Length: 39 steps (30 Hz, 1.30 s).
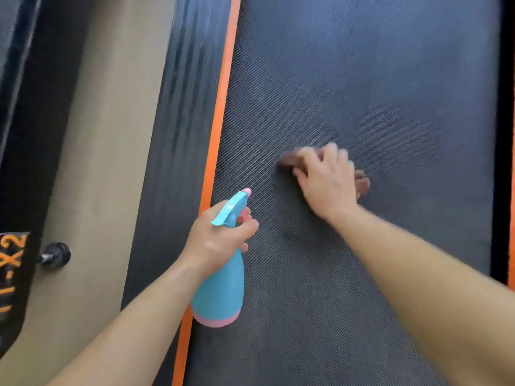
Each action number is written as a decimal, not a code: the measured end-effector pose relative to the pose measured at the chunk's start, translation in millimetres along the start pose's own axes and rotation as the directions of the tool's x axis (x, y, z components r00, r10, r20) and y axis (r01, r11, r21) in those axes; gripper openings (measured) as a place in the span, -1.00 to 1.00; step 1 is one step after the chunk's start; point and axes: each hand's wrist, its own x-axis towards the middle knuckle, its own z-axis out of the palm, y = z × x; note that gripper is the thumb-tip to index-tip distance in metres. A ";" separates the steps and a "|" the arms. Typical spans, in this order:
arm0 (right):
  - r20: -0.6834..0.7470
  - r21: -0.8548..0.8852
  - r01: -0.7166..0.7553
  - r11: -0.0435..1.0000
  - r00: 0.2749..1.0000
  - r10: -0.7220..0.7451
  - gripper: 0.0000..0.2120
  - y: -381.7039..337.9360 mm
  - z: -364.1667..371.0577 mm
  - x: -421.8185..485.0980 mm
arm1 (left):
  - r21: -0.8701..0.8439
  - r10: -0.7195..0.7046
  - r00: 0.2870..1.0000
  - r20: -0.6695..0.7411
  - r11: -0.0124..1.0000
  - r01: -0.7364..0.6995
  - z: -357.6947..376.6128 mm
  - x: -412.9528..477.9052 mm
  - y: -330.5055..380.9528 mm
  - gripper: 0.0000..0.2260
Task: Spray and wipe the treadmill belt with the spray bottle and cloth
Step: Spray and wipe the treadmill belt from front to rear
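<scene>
The dark textured treadmill belt (362, 79) fills most of the view. My left hand (217, 240) grips the neck of a blue spray bottle (220, 296) with a pink base and pink nozzle tip, held above the belt's left edge. A finger lies by its trigger. My right hand (326, 182) presses a brown cloth (289, 160) onto the middle of the belt; the hand is motion-blurred and covers most of the cloth. A darker patch on the belt lies to the right of the cloth.
An orange stripe (220, 107) borders the belt on the left, beside a dark side rail (178, 107). Beige floor (111, 135) lies further left, with a black frame bearing orange lettering (14, 263) and a black knob (57, 256). A black edge (505, 107) runs along the right.
</scene>
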 end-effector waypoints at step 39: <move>0.275 0.202 -0.003 0.979 0.960 -0.054 -0.61 -25.2 -72.2 -208.4 | -0.161 -0.228 0.942 -0.245 0.968 0.192 45.5 -130.3 -102.5 -0.83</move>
